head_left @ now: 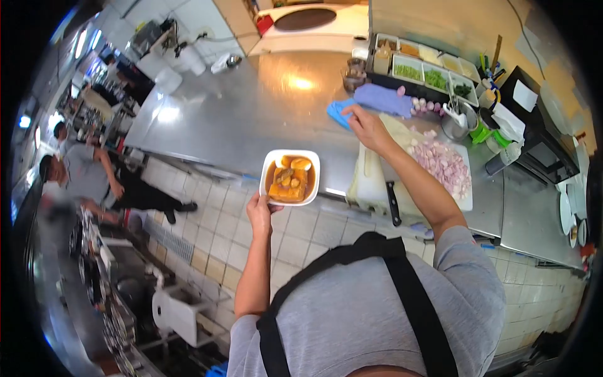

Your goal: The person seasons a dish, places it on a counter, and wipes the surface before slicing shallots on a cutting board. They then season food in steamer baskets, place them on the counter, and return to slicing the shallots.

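My left hand (260, 212) grips the near edge of a square white bowl (316, 188) out in front of the steel counter. In the bowl lie orange-brown pieces of food (286, 185), a halved egg among them, in brown sauce. My right hand (367, 127) reaches over the counter with its fingers closed on a blue cloth (340, 114). Close to that hand are a folded purple cloth (380, 99) and a white cutting board (370, 173). A black-handled knife (393, 204) lies at the board's near edge. Peeled, cut shallots (440, 164) are heaped on a white tray to the right.
The steel counter (232, 107) runs across the front. At its back stands a rack of garnish containers (433, 76). A metal pot (458, 122) and a black microwave (540, 154) are on the right. Other people stand to the left, one in a grey shirt (88, 166).
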The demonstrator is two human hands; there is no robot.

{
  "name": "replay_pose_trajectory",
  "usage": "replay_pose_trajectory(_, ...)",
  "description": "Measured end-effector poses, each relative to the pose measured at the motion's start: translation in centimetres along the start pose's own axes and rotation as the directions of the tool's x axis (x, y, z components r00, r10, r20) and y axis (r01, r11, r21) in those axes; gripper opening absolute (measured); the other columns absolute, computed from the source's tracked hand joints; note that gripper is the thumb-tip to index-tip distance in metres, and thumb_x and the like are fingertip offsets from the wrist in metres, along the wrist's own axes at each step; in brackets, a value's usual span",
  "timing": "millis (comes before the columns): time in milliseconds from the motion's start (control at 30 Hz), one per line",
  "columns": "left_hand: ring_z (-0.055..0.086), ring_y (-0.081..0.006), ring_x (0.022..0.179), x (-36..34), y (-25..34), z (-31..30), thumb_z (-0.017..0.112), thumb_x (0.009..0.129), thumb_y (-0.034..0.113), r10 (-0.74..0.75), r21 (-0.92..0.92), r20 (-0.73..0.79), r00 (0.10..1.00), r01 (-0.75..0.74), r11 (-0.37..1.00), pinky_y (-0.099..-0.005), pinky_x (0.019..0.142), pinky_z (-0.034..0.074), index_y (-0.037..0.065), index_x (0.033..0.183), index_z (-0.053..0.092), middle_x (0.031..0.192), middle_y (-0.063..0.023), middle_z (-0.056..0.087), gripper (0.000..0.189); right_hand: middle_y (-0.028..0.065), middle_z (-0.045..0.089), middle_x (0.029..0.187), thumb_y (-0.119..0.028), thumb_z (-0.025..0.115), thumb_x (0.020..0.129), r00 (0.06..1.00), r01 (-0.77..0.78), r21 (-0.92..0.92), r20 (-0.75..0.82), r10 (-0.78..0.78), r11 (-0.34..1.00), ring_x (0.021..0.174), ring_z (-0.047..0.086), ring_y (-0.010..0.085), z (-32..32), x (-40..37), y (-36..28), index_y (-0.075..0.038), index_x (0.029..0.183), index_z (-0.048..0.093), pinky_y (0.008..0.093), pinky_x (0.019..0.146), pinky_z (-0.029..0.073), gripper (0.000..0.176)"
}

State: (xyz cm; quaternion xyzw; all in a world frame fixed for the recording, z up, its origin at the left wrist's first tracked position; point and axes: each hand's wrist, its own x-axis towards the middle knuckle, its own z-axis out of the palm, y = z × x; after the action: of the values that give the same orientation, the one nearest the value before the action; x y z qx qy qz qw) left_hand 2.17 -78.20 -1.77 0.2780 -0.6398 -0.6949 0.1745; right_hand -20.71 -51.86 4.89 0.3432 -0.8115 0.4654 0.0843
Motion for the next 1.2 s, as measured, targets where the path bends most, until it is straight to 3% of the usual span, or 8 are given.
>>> replay_pose_trajectory(200,0.064,-0.0172,0.058,10.4,-1.8,0.4,0.048,0.093,0.013,-0.031,-0.098,0.025,0.999,0.034,0.995,-0.027,0.053,0.055,-0.008,0.114,0.057,0.084,-0.0131,0.066,0.031,0.0183,0.058,0.112,-0.011,0.07,0.077,0.91,-0.236,-0.163,-0.383,0.159,0.958,0.082,0.063,0.0258,-4.3,5.7,7.8,-0.01,0.13,0.047,0.0356,0.07,0.051,0.058)
replay_pose_trajectory(300,0.062,-0.0148,0.056,14.0,-2.5,2.1,0.05,0.095,0.018,0.005,-0.097,0.085,0.996,0.003,0.995,-0.0251,0.049,0.052,-0.006,0.118,0.055,0.08,-0.0104,0.065,0.034,0.0233,0.053,0.128,-0.019,0.074,0.075,0.797,-0.416,-0.212,-0.554,0.242,0.884,0.113,0.055,0.0358,-6.5,9.9,13.1,-0.001,0.137,0.039,0.0416,0.095,0.045,0.073)
replay_pose_trajectory(500,0.051,-0.0087,0.047,17.3,0.1,4.9,0.051,0.098,0.025,0.239,0.164,0.091,0.967,-0.251,0.954,-0.0253,0.039,0.04,0.003,0.135,0.047,0.067,-0.0032,0.057,0.043,0.0189,0.054,0.129,-0.041,0.074,0.073,0.673,-0.737,-0.34,-0.45,0.586,0.585,0.119,0.052,0.0339,-6.6,14.7,14.0,-0.01,0.135,0.043,0.0481,0.093,0.044,0.076)
replay_pose_trajectory(733,0.052,-0.01,0.051,24.9,1.1,6.0,0.053,0.096,0.022,0.299,0.302,0.239,0.924,-0.363,0.882,-0.0274,0.049,0.044,0.001,0.134,0.048,0.067,-0.0033,0.058,0.044,0.0155,0.059,0.119,-0.047,0.075,0.07,0.612,-0.791,-0.46,-0.6,0.516,0.404,0.111,0.057,0.0327,-5.2,16.7,12.5,-0.013,0.121,0.054,0.0539,0.087,0.045,0.064)
replay_pose_trajectory(833,0.051,-0.0087,0.051,27.8,0.8,5.9,0.047,0.098,0.023,0.243,0.232,0.304,0.921,-0.319,0.919,-0.0263,0.048,0.043,0.002,0.132,0.052,0.061,-0.0025,0.056,0.04,0.0179,0.06,0.115,-0.041,0.077,0.069,0.67,-0.669,-0.423,-0.698,0.251,0.611,0.105,0.06,0.0359,-4.6,17.3,11.7,-0.011,0.117,0.055,0.0525,0.082,0.047,0.06)
replay_pose_trajectory(967,0.051,-0.0085,0.051,29.1,1.2,6.5,0.043,0.1,0.024,0.203,0.166,0.365,0.909,-0.278,0.946,-0.0262,0.047,0.042,0.002,0.127,0.057,0.06,-0.0024,0.056,0.037,0.0222,0.061,0.107,-0.03,0.071,0.074,0.837,-0.369,-0.448,-0.541,0.082,0.815,0.092,0.061,0.0429,-4.0,20.1,6.1,-0.006,0.11,0.054,0.0451,0.076,0.052,0.046)
replay_pose_trajectory(1067,0.051,-0.0089,0.049,30.4,2.1,6.7,0.042,0.099,0.022,0.212,0.132,0.387,0.897,-0.282,0.95,-0.0264,0.047,0.042,0.002,0.123,0.059,0.059,-0.0024,0.057,0.035,0.0175,0.064,0.098,-0.027,0.071,0.073,0.963,-0.206,-0.668,-0.268,0.026,0.715,0.087,0.063,0.0417,-1.4,21.8,2.0,-0.008,0.109,0.055,0.0473,0.075,0.052,0.044)
replay_pose_trajectory(1200,0.05,-0.0092,0.048,30.6,1.6,6.4,0.042,0.099,0.021,0.255,0.076,0.385,0.887,-0.306,0.949,-0.0264,0.046,0.042,0.002,0.12,0.06,0.059,-0.0033,0.057,0.034,0.0121,0.066,0.097,-0.023,0.07,0.073,0.909,-0.082,-0.863,0.14,0.392,0.499,0.09,0.065,0.0333,2.0,21.9,-3.9,-0.012,0.111,0.06,0.0442,0.076,0.052,0.04)
